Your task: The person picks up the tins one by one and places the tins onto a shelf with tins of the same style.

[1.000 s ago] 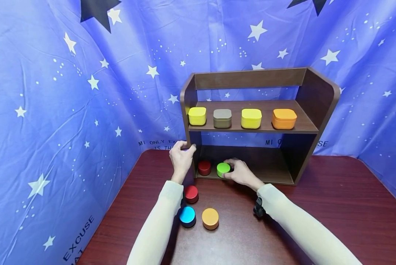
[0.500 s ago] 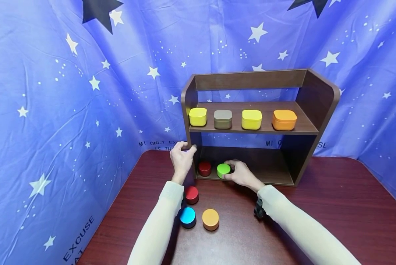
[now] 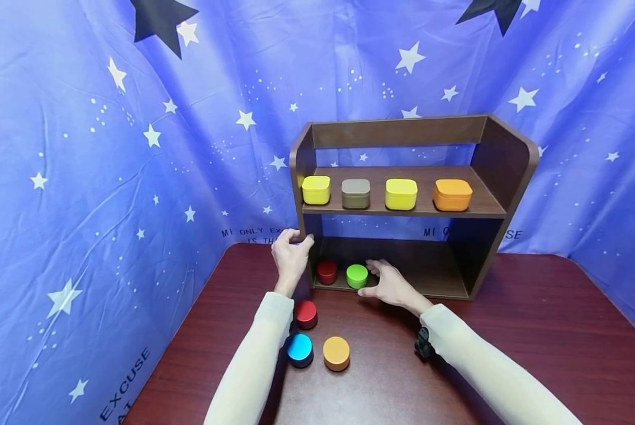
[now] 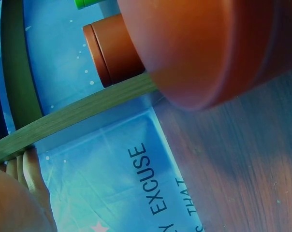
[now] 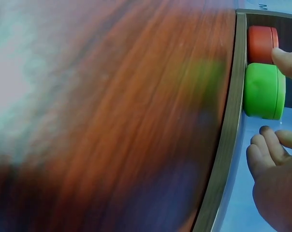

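My left hand (image 3: 291, 257) grips the left side panel (image 3: 298, 162) of a dark brown two-tier shelf; in the left wrist view its fingers (image 4: 32, 171) lie along the panel's edge. On the lower tier stands a round bright green tin (image 3: 357, 276), with a dark red round tin (image 3: 327, 273) to its left, a gap between them. Just right of the green tin, my right hand (image 3: 394, 286) holds nothing. The right wrist view shows its thumb and fingers spread apart around the green tin (image 5: 263, 91), the fingertips clear of it.
The upper tier carries two yellow boxes (image 3: 316, 190) (image 3: 401, 195), a grey box (image 3: 356, 193) and an orange box (image 3: 452, 195). Before the shelf, a red tin (image 3: 306, 314), a blue tin (image 3: 300, 349) and an orange tin (image 3: 336, 353) stand on the table (image 3: 392, 378) near my left forearm.
My right hand has let go of the green tin and drawn back slightly to the right, its fingers spreading. The tin stays on the lower tier. My left hand keeps its grip on the panel.
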The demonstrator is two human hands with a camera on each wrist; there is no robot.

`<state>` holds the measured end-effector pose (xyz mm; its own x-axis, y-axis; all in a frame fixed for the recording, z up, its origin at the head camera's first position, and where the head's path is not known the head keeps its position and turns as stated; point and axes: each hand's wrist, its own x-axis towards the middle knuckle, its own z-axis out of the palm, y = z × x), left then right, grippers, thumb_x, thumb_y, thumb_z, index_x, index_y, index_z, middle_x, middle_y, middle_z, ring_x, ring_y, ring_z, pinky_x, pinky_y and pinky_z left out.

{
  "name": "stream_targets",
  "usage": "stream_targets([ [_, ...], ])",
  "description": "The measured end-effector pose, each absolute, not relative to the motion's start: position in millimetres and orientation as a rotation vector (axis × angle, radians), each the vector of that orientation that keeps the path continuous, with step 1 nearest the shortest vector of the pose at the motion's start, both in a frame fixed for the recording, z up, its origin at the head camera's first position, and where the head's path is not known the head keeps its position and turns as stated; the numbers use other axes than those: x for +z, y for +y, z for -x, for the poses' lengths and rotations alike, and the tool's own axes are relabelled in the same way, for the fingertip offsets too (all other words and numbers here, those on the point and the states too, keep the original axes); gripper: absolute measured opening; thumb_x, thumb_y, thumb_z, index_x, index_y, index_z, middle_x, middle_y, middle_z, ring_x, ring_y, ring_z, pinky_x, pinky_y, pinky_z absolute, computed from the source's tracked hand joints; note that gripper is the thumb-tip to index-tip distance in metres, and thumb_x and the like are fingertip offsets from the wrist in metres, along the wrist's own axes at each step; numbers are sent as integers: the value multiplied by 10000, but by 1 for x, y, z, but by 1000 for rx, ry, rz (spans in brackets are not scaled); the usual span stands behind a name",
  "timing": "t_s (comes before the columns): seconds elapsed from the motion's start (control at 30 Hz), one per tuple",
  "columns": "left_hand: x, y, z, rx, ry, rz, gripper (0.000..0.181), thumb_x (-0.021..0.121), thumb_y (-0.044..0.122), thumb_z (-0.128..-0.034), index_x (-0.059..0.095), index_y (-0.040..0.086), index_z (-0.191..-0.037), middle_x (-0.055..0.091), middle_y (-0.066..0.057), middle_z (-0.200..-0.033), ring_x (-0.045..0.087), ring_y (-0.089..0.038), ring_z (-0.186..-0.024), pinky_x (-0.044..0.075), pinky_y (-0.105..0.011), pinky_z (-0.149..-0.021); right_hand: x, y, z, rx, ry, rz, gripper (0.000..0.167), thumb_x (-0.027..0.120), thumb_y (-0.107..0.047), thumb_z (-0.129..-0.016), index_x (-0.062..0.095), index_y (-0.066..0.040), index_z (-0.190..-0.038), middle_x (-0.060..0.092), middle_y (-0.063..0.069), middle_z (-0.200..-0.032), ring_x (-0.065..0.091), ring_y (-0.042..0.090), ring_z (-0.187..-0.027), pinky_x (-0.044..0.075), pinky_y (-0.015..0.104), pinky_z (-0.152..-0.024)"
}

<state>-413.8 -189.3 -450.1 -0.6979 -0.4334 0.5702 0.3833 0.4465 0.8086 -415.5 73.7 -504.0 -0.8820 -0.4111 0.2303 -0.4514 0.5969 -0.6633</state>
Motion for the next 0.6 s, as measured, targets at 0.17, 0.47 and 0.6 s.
stream_targets([
  [0.17, -451, -190, 415, -1326, -1932, -51, 198, 858, 162, -798, 788, 3, -894, 806, -169, -945, 740, -362, -910, 566, -415, -822, -503, 80, 407, 1178, -2705, -758, 853, 936, -214, -792, 550, 155, -1457, 668, 297, -1371, 669, 452, -1233, 542, 586, -1095],
  [0.47, -450, -190, 415, -1330, -1923, -61, 184, 856, 169, -802, 789, 15, -878, 803, -161, -930, 729, -352, -901, 545, -380, -807, -500, 89, 388, 1214, -2612, -810, 790, 937, -181, -798, 583, 160, -1417, 702, 276, -1297, 685, 437, -1181, 558, 572, -1054],
  [0.6, -451, -189, 415, -1333, -1919, -61, 159, 858, 163, -807, 794, 30, -865, 801, -147, -926, 729, -327, -900, 537, -356, -808, -500, 93, 381, 1204, -2633, -815, 786, 938, -202, -810, 589, 138, -1427, 710, 259, -1313, 686, 417, -1193, 560, 550, -1061],
])
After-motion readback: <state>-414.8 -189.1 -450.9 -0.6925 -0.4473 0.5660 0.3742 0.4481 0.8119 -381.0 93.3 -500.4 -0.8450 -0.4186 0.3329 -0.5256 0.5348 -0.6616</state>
